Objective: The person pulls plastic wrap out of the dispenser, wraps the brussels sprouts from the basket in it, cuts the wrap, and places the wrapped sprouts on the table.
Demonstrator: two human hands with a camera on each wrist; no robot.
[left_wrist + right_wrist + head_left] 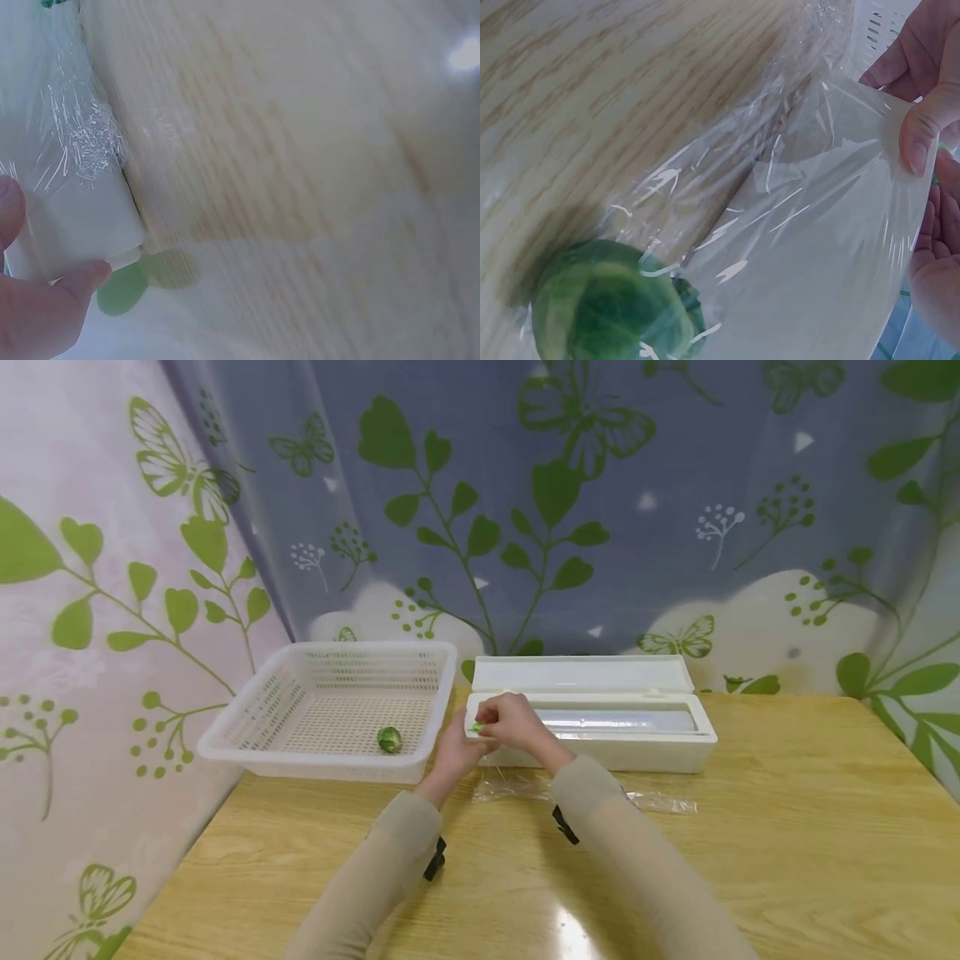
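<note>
A white cling film dispenser box point(637, 756) stands on the table with its lid raised and a film roll point(622, 721) inside. My left hand point(453, 750) grips the box's left end, thumb on the front face in the right wrist view. At that same end, my right hand point(513, 724) pinches a small green slider cutter point(476, 727) on the top edge. Clear cling film point(510, 787) hangs over the front onto the table. In the right wrist view, a Brussels sprout point(615, 304) sits on the table with film over it; my right arm hides it from the head view.
A white plastic basket point(330, 766) stands left of the box with one Brussels sprout point(389, 740) in it. The wooden table point(810, 827) reaches back to a patterned curtain point(480, 527). Another patterned cloth point(97, 693) hangs along the left side.
</note>
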